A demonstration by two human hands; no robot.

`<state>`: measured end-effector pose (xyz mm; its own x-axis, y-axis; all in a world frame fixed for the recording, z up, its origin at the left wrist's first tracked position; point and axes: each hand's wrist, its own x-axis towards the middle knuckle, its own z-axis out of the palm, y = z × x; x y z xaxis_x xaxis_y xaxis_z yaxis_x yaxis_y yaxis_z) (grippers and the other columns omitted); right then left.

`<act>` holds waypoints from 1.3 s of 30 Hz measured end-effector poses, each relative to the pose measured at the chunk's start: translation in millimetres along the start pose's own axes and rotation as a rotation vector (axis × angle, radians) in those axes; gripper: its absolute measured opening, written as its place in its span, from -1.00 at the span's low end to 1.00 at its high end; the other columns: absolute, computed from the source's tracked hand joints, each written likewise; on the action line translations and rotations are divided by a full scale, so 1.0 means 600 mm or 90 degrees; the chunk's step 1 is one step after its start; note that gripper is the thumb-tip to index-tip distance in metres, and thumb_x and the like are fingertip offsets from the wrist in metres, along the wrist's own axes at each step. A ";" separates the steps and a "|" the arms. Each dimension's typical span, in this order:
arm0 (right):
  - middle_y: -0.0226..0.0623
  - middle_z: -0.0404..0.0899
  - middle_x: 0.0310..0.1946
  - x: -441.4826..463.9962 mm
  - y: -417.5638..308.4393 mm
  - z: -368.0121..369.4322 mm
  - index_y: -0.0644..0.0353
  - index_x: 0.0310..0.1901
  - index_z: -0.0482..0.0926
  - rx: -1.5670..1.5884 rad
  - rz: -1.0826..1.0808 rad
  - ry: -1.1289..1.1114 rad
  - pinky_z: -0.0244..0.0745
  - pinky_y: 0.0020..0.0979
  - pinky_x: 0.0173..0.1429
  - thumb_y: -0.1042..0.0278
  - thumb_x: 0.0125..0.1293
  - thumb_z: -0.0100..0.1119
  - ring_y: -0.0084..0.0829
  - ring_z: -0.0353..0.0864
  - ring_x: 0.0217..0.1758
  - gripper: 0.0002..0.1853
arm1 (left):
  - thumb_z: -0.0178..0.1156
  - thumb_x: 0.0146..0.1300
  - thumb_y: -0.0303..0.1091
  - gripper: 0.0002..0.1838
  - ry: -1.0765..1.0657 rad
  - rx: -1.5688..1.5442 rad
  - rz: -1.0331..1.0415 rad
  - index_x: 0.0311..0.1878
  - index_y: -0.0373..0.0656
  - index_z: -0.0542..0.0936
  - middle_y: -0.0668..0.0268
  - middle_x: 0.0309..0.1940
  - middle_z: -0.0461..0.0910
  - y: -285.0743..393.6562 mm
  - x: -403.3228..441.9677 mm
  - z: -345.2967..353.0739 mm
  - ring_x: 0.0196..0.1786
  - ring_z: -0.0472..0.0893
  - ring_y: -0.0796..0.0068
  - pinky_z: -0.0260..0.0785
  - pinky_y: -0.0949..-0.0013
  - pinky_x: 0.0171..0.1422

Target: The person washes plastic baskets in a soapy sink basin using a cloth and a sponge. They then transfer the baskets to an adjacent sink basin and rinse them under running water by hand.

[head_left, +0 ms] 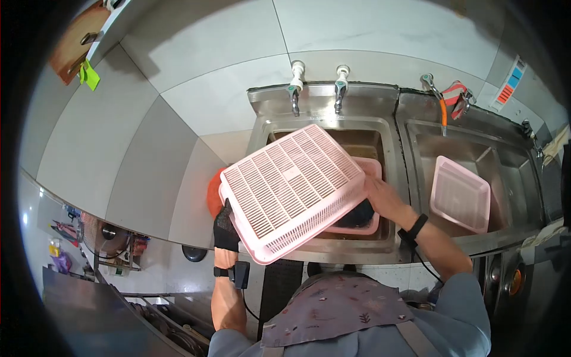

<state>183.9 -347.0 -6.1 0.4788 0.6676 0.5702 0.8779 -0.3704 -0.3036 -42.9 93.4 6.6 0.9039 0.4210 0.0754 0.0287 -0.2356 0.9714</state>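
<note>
Holding the pink slotted basket point(291, 184) over the sink point(366, 244), curling left hand point(226, 231) round its left end, right hand point(383, 197) round its right corner; apparently steadying it mid-air, calling for two even grips. Facing base-up, slanting lengthwise from left hand forward-right. Leaving a pink tray point(461, 195) rightward of right hand.

Three pink containers: one slotted basket point(291, 175) between two hands, the left hand point(226, 231) and the right hand point(383, 199); one tub point(373, 169) by the right edge of the left sink point(357, 253); one tray point(459, 193) inside the right sink point(502, 184). Sinks: two. Two taps point(295, 92) at the left sink's back edge. One orange hose point(444, 113) and one striped cloth point(455, 92) at the right sink's back edge. Two wristbands point(413, 229). One fan point(107, 232).
</note>
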 end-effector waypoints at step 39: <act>-0.11 0.50 0.26 0.167 -0.169 0.068 0.31 0.09 0.65 0.271 -0.009 0.041 0.33 -0.14 0.46 0.38 0.21 0.43 -0.04 0.44 0.38 -0.59 | 0.20 0.57 -0.14 -0.62 0.201 -0.339 -0.026 0.11 -0.34 0.64 0.23 -0.08 0.73 -0.017 0.100 0.167 -0.13 0.68 0.48 0.53 0.40 -0.02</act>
<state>143.1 -216.1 50.5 0.4774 0.6240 0.6186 0.8160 -0.0538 -0.5755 53.7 33.2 -21.1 0.7343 0.6785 0.0193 -0.2295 0.2214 0.9478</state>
